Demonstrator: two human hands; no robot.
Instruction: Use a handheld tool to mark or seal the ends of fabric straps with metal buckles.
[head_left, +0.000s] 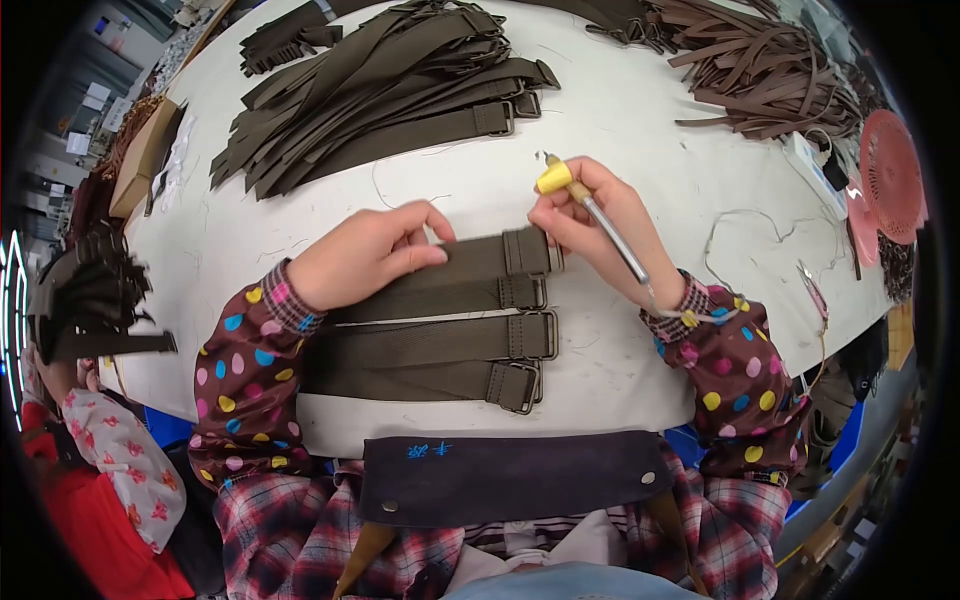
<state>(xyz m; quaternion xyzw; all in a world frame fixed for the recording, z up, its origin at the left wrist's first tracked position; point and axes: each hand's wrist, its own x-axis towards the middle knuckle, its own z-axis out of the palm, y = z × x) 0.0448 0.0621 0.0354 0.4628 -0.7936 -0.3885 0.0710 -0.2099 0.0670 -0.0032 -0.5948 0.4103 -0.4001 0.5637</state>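
Several dark olive webbing straps (435, 339) with metal rectangular buckles (553, 334) lie side by side on the white table before me. My left hand (367, 251) is over the top strap, its thumb and forefinger apart near the strap's upper edge; whether it presses on the strap is unclear. In my right hand (592, 214) is a pen-shaped electric tool (611, 234) with a metal barrel, yellow wrapping and a cord, its tip pointing up and away. The fingertips of that hand are at the buckle end of the top strap.
A heap of similar straps (375, 97) lies at the far side. Brown strips (772, 67) fill the far right, near a white power strip (814, 172) and a pink fan (890, 176). Thread snips (814, 292) lie at right. Another person's sleeve (127, 457) shows at left.
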